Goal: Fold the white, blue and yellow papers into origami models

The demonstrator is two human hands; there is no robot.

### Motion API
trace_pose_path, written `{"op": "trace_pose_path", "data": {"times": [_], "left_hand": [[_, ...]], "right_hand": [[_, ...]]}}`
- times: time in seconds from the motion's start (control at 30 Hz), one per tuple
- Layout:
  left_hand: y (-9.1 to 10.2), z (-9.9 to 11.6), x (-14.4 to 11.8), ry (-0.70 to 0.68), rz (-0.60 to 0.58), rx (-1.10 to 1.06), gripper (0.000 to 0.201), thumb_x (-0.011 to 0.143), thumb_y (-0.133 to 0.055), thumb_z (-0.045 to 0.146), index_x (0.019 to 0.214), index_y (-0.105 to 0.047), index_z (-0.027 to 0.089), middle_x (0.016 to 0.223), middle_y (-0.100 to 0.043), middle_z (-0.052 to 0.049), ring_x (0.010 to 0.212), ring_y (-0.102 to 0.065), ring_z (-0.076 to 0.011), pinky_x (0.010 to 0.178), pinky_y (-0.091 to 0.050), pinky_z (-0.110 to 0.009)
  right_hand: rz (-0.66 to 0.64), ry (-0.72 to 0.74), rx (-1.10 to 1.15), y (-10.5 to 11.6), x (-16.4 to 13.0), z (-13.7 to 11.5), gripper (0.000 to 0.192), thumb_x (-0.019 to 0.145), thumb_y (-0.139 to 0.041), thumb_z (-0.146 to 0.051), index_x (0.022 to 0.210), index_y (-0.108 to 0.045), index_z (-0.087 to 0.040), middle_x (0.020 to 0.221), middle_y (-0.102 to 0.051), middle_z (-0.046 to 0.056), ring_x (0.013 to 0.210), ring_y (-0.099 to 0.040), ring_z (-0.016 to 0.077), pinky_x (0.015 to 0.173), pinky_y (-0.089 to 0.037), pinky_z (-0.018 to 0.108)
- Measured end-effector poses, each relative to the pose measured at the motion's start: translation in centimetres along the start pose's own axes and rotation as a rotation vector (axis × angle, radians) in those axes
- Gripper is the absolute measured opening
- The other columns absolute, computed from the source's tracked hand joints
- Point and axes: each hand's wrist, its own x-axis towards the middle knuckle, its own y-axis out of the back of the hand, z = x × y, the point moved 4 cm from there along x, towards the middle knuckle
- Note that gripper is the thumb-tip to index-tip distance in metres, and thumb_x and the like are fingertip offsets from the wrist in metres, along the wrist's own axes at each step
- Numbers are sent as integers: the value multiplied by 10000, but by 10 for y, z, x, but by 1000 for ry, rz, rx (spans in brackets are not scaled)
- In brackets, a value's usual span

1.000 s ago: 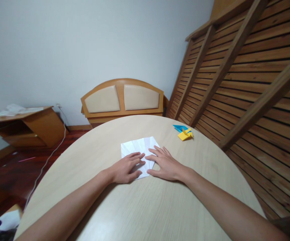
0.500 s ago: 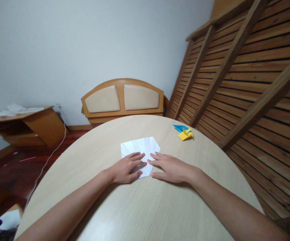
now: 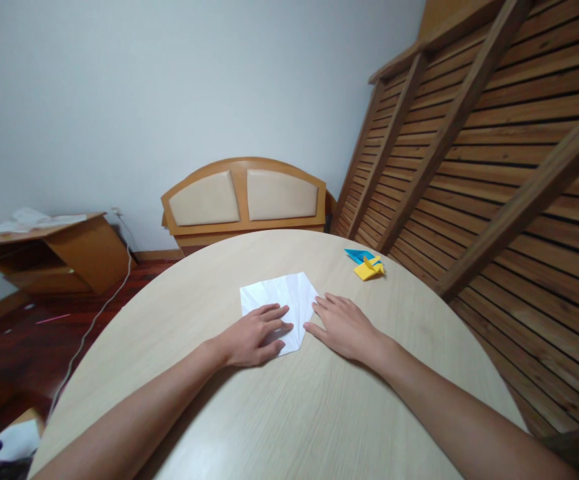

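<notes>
A creased, partly folded sheet of white paper lies flat on the round, light wooden table. My left hand rests on its lower left part, fingers spread and pointing right. At the paper's right edge is my right hand, fingers stretched out, with the fingertips touching or just beside the edge. Neither hand grips anything. The paper under my left fingers is hidden.
Toward the table's far right lie a yellow folded paper figure and a blue folded paper piece. Beyond the table stand a padded headboard and, on the right, a slatted wooden frame. A cable runs down at the left.
My right hand has slid right and slightly away from me, off the middle of the paper to its right edge. My left hand and the paper stay in place.
</notes>
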Motion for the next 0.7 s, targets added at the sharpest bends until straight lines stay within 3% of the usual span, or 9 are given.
{"op": "trace_pose_path", "data": {"times": [0.1, 0.33, 0.5, 0.7], "left_hand": [[0, 0, 0, -5, 17, -13, 420, 934, -521, 311, 1336, -569, 203, 1541, -399, -122, 1443, -324, -320, 1165, -315, -525], [4, 5, 0, -10, 17, 17, 455, 935, -519, 373, 1350, -568, 193, 1509, -441, -143, 1401, -386, -341, 1144, -336, -522], [8, 9, 1, 14, 7, 49, 452, 936, -504, 385, 1356, -569, 229, 1483, -479, -126, 1339, -454, -347, 1093, -378, -537], [6, 8, 0, 3, 1, 93, 489, 931, -507, 451, 1371, -547, 241, 1493, -466, -121, 1331, -453, -354, 1072, -387, -544]], "right_hand": [[32, 42, 39, -4, 1, -8, 605, 958, -420, -564, 1371, -569, -149, 1464, -500, 165, 1394, -393, 351, 1149, -280, 514], [-98, 132, 202, -17, 3, -4, 679, 960, -390, -604, 1521, -359, -223, 1608, -257, 104, 1485, -217, 316, 1191, -171, 543], [-114, 194, 213, -16, 2, -1, 675, 965, -395, -588, 1524, -349, -212, 1611, -244, 116, 1496, -177, 302, 1203, -104, 543], [-115, 301, 248, -12, 0, -5, 633, 956, -448, -561, 1488, -422, -219, 1592, -306, 117, 1481, -228, 302, 1206, -116, 515]]}}
